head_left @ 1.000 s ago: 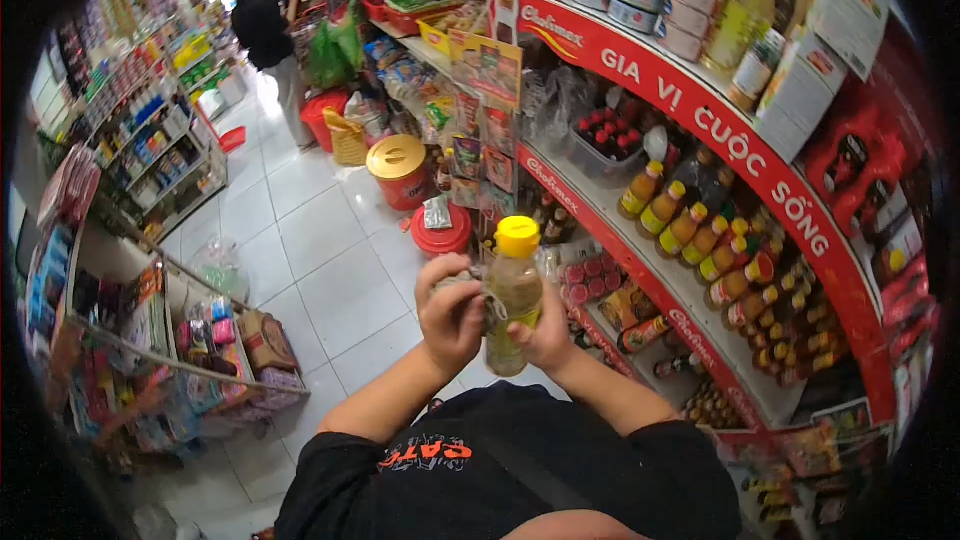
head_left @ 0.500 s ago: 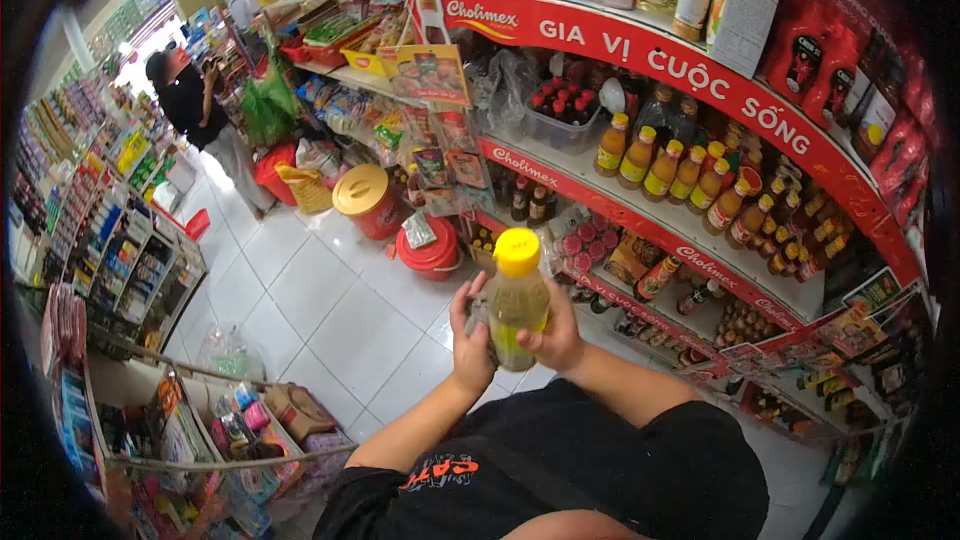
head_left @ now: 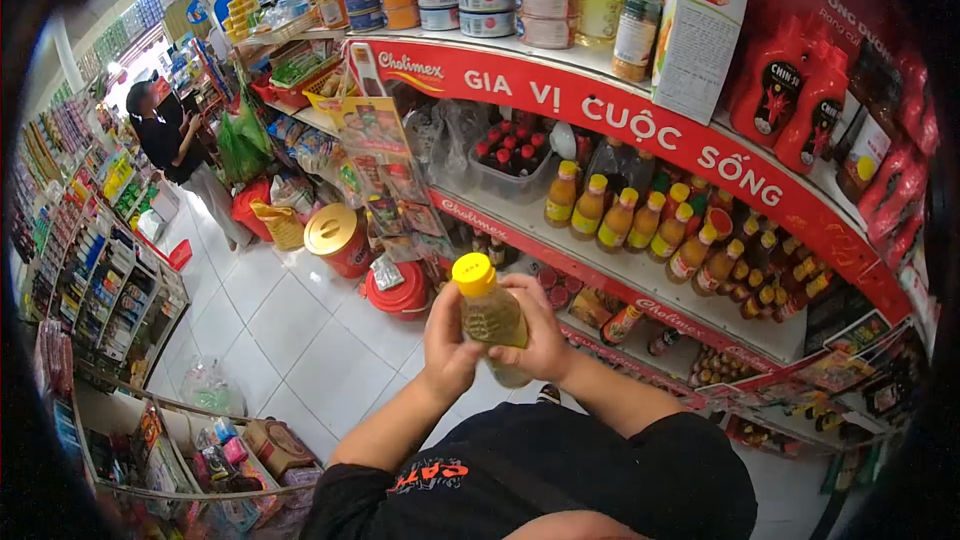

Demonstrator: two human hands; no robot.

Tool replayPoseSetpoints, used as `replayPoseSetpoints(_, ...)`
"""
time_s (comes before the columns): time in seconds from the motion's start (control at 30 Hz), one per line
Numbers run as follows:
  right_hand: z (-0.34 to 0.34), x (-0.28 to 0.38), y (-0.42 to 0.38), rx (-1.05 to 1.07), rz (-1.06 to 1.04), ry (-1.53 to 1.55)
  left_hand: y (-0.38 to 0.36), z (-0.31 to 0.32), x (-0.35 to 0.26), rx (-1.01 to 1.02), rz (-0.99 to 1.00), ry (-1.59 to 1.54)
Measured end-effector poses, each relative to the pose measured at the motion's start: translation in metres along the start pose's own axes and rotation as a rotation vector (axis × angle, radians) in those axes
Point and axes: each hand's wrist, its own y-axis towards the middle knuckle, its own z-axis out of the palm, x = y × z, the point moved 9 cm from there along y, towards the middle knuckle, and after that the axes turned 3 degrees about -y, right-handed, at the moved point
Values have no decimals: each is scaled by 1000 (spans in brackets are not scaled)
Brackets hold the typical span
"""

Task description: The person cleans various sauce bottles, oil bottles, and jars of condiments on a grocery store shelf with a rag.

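A bottle [head_left: 495, 325] with a yellow cap and greenish contents stands slightly tilted in front of my chest. My left hand [head_left: 452, 345] is wrapped round one side of it, the thumb across its front. On the other side, my right hand [head_left: 540, 325] grips the same bottle, its thumb also at the front. Beyond my hands, yellow-capped sauce bottles [head_left: 615, 218] line a shelf beside a clear tub [head_left: 508, 165] of red-capped bottles.
Red-edged shelves [head_left: 600, 118] curve along the right. A red bucket [head_left: 397, 290] and a gold-lidded bucket [head_left: 338, 240] stand on the tiled floor. Another person [head_left: 175, 145] stands at the far left. Low bins [head_left: 240, 450] hold packets at lower left.
The shelves now appear further left and lower in view. Both hands have shifted round the bottle, with my right hand now higher along its side, and the bottle sits slightly lower and left.
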Motion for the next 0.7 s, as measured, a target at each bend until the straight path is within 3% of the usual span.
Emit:
replayPoseSetpoints(0.1, -38, 0, 12, 20, -88, -90, 27, 21, 6, -86, -60, -99)
replayPoseSetpoints(0.17, -67, -2, 16, 20, -122, -103, 44, 38, -10, -35, 134, -80)
replayPoseSetpoints(0.2, -94, 2, 16, -72, -178, -124, 53, 44, -18, -8, 233, -70)
replayPoseSetpoints(0.23, -121, 6, 14, -164, -235, -144, 64, 48, -37, 18, 470, 86)
replayPoseSetpoints(0.27, -148, 11, 10, -256, -291, -165, 73, 45, -49, -89, 589, 48)
replayPoseSetpoints(0.33, -209, 26, -9, -560, -380, -268, 105, 40, -83, -232, 554, 147)
replayPoseSetpoints(0.4, -264, 33, -39, -879, -398, -245, 143, 38, -115, -365, 709, 126)
replayPoseSetpoints(0.47, -299, 60, -62, -1086, -518, -317, 183, 46, -145, -360, 796, 279)
replayPoseSetpoints(0.57, -325, 82, -90, -1204, -646, -621, 247, 60, -166, -369, 1114, 701)
replayPoseSetpoints(0.63, -343, 80, -110, -1214, -724, -852, 305, 76, -156, -168, 769, 80)
replayPoseSetpoints(0.7, -348, 78, -114, -1223, -838, -1055, 334, 79, -142, -174, 702, 77)
